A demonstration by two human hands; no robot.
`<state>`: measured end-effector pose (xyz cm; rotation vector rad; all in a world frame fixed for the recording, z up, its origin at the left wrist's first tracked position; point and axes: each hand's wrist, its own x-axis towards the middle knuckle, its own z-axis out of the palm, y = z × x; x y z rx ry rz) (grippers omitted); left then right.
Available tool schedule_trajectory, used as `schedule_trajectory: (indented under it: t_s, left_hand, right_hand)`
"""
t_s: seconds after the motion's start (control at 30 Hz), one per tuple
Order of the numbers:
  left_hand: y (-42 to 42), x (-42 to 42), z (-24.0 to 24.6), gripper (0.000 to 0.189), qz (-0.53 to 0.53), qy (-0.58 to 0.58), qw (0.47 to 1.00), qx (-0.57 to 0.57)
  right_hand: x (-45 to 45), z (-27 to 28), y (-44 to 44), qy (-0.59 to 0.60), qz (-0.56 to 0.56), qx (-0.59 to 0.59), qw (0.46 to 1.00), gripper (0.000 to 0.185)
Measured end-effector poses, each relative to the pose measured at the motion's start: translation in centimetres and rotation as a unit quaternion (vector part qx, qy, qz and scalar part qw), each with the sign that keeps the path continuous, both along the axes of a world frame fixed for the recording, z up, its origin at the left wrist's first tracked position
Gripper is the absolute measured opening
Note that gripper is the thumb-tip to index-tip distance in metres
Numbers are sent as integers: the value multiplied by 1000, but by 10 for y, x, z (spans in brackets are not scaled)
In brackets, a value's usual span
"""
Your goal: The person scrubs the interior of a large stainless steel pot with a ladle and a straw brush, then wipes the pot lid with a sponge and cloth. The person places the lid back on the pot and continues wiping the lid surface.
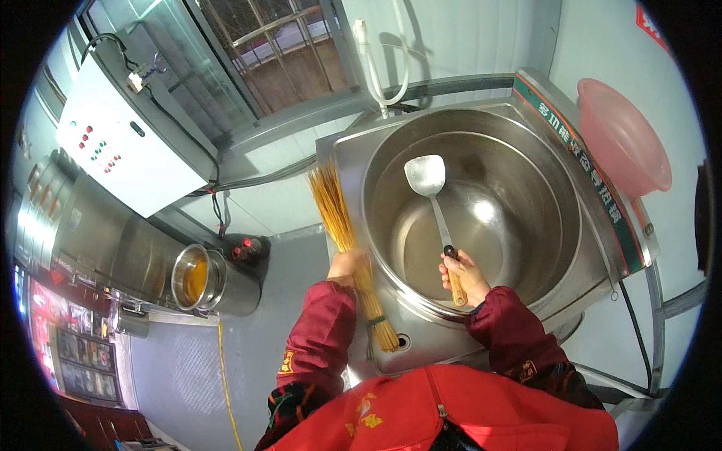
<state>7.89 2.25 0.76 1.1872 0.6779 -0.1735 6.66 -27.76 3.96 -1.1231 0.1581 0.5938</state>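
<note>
My right hand (469, 277) is closed round the wooden handle of a metal wok spatula (426, 176), whose broad blade points away from me. Beneath the spatula opens a large round stainless steel cooking pot (510, 237), set into a steel stove top (352, 141). To the left of the pot's rim, my left hand (347, 266) grips a bundled straw or bamboo brush (331, 211) around its middle. The brush's loose bristles fan out toward the far side, while its tied end (384, 335) lies over the near left part of the stove top, beside a small round hole.
A pink plastic basin (623, 138) leans behind the stove's green lettered panel (581, 169). On the left stand a white control box (132, 132) and a steel bowl (181, 282) with orange-yellow contents on a metal bucket (240, 290). A white hose (372, 73) hangs at the back wall.
</note>
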Motion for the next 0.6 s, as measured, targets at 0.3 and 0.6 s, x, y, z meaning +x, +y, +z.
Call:
schedule_trajectory:
  t_s: [0.3, 0.6]
  left_hand:
    - [-2, 8, 32, 37, -49, -26, 989, 135]
    - [24, 0, -11, 43, -65, -80, 853, 511]
  right_hand:
    - [1, 0, 0, 17, -10, 6, 1000, 20]
    - [28, -41, -14, 169, 29, -83, 982, 9]
